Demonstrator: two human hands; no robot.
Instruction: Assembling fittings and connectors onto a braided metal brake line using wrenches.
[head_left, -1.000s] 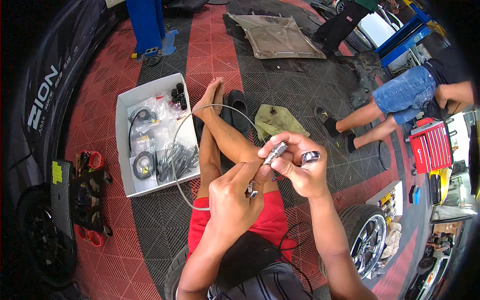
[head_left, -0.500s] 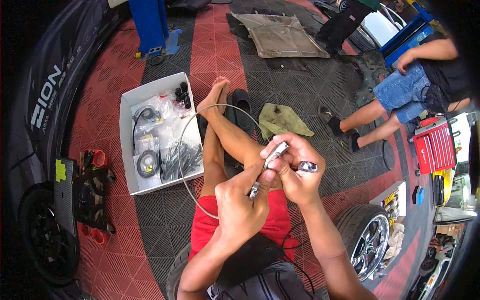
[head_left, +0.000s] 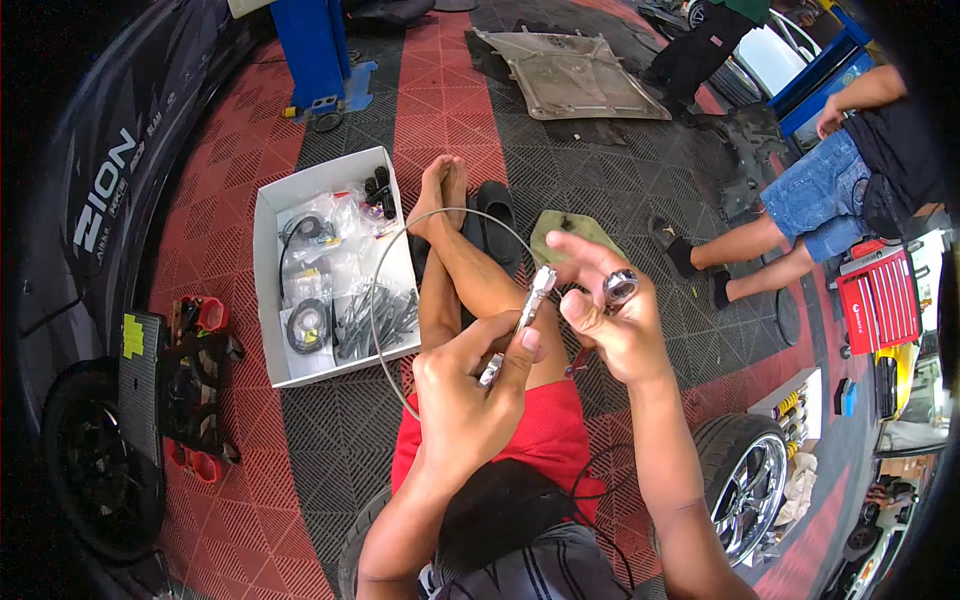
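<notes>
My left hand [head_left: 468, 385] pinches a silver metal hose fitting [head_left: 538, 295], its end pointing up and away. Lower in the same hand, a second silver metal piece [head_left: 491, 370] shows between the fingers. A thin grey braided hose [head_left: 374, 310] loops out left of this hand and arches toward the right one. My right hand [head_left: 622, 325] is just right of the fitting, thumb and forefinger apart. A shiny ring-shaped metal piece with a dark middle [head_left: 620, 288] sits among its curled fingers; its kind is unclear.
Left of my crossed legs [head_left: 475, 265] lies a white box [head_left: 272, 345] with bagged parts and black strips. A green cloth [head_left: 590, 238] and black shoes [head_left: 492, 222] are ahead. A chrome wheel [head_left: 748, 490] lies right. A seated person [head_left: 815, 195] and red tool chest [head_left: 880, 308] are farther right.
My right thumb and forefinger have let go of the fitting and spread, and that hand has moved right and up. The left hand still holds the fitting, now more upright.
</notes>
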